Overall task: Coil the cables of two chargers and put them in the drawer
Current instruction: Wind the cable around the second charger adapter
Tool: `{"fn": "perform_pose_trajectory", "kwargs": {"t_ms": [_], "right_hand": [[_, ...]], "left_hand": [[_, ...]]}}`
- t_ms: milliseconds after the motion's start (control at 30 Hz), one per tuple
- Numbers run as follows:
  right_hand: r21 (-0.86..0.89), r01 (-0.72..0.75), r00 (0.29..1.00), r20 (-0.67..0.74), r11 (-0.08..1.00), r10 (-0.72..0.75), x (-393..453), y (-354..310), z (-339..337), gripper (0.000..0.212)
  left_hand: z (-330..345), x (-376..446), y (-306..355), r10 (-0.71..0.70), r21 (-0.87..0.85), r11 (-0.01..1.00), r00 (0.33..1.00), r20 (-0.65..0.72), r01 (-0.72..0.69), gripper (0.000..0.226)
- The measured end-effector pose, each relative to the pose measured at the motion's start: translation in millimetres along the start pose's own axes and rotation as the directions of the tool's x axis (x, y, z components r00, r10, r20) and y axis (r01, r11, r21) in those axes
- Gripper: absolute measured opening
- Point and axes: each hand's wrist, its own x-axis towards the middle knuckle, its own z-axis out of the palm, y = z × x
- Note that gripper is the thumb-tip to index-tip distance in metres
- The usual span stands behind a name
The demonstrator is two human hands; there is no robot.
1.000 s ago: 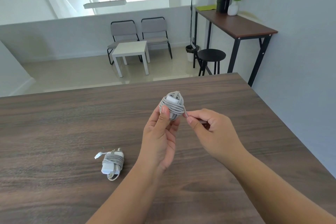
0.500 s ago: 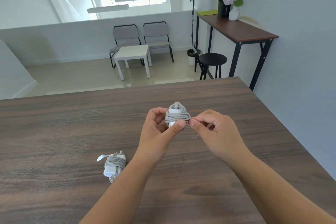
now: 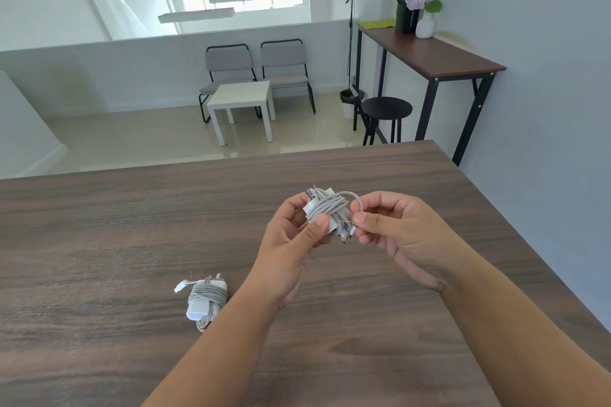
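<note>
Both hands up over the middle of the dark wood bench (image 3: 132,241), working one charger (image 3: 325,210) betw. them. Left hand (image 3: 291,238) curls round the white brick, thumb pressed on its near face, fingers behind. The brick's long axis tilts, upper end w/ the metal prongs pointing up-left and away from the person, lower end toward the right hand. Grey cable wraps crosswise round its middle in several turns, one loose loop arching off the top right. Right hand (image 3: 393,228) pinches the cable's free end (image 3: 351,231) betw. thumb and forefinger, right at the lower edge of the bundle; other fingers curled in. The held charger is clear of the bench top.

Second charger (image 3: 206,301) lies flat on the bench, left of the left forearm, well apart from the hands. Already wrapped, cable bands across its middle. Long axis runs diagonal: prongs toward upper right, rounded white end toward the near edge. Its small white connector (image 3: 179,287) sticks out upper left, a cable loop poking from the bottom.

Behind: white side table (image 3: 241,97), two grey chairs (image 3: 258,66), black stool (image 3: 386,107), tall dark table (image 3: 429,56) w/ a vase of flowers (image 3: 423,6).
</note>
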Motion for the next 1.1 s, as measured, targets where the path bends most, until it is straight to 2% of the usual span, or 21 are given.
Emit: {"fn": "perform_pose_trajectory", "kwargs": {"t_ms": [67, 200, 367, 500, 567, 667, 833, 1000, 1100], "right_hand": [[-0.008, 0.002, 1.000, -0.006, 1.000, -0.002, -1, -1, -1, 0.010], [-0.142, 0.045, 0.997, -0.051, 0.989, -0.053, -1, -3, 0, 0.010], [0.065, 0.024, 0.996, -0.086, 0.998, -0.018, 0, -12, 2, 0.030], [0.230, -0.001, 0.993, -0.119, 0.973, 0.029, 1, -11, 7, 0.021], [0.249, 0.000, 0.991, -0.133, 0.968, 0.035, 2, -8, 9, 0.020], [0.214, 0.018, 0.990, -0.139, 0.977, 0.013, 2, -5, 10, 0.027], [0.053, 0.054, 0.989, -0.141, 0.997, -0.046, 4, 1, 9, 0.014], [-0.145, 0.077, 0.989, -0.113, 0.986, -0.094, 3, -5, 7, 0.013], [-0.203, 0.067, 0.991, -0.097, 0.977, -0.088, 3, -7, 6, 0.013]], "left_hand": [[0, 0, 0, 0.006, 0.000, 1.000, 1.000, 0.002, -0.006, 0.072], [-1, -3, -1, 0.022, 0.005, 1.000, 1.000, -0.015, -0.022, 0.055], [-5, -4, 1, 0.031, -0.012, 0.999, 0.999, 0.017, -0.031, 0.053], [-6, -4, 3, 0.037, -0.027, 0.999, 0.999, 0.033, -0.036, 0.055], [-7, -4, 3, 0.035, -0.031, 0.999, 0.999, 0.036, -0.034, 0.060], [-9, -5, 1, 0.027, -0.032, 0.999, 0.999, 0.025, -0.026, 0.057], [-10, -6, 1, 0.006, -0.027, 1.000, 1.000, 0.030, -0.005, 0.059], [-11, -7, 1, -0.012, -0.007, 1.000, 0.999, 0.045, 0.012, 0.060], [-10, -7, 1, -0.007, 0.010, 1.000, 0.999, 0.050, 0.007, 0.059]]}}
